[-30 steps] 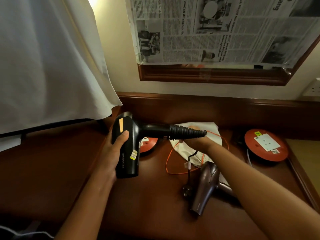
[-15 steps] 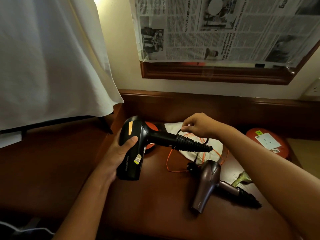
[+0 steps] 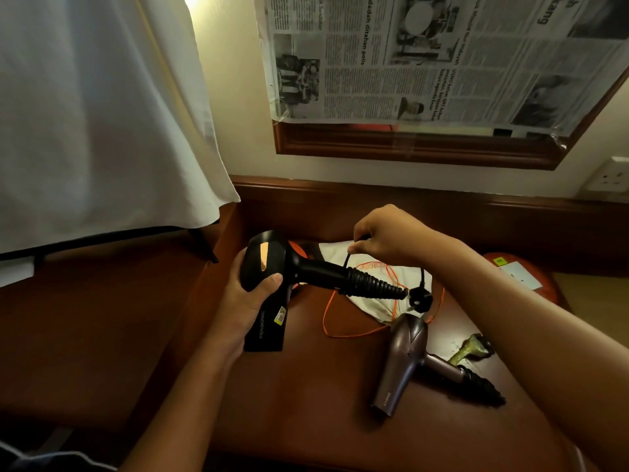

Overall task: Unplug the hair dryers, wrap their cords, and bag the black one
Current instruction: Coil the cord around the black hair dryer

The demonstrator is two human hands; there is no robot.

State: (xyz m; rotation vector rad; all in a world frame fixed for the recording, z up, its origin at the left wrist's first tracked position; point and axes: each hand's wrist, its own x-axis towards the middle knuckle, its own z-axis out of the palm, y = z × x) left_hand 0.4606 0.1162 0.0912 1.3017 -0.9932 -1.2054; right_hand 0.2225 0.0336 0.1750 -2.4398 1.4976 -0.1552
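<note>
black dryer [image 3: 269, 287] unplugged, left hand [image 3: 245, 301] gripping it | right hand [image 3: 384, 238] pinching cord [image 3: 422, 270], wrapping underway | bag [image 3: 371, 284] waiting, bagging left

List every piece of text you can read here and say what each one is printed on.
"FENSONIC": barrel of the black hair dryer, held in the left hand.
"dadah ditahan polis": headline on the newspaper taped over the mirror.
Orange print on the white bag: too blurred to read.
Logo on the brown hair dryer: too small to read.
Yellow sticker on the black dryer: unreadable.
Newspaper body text: too small.
</note>
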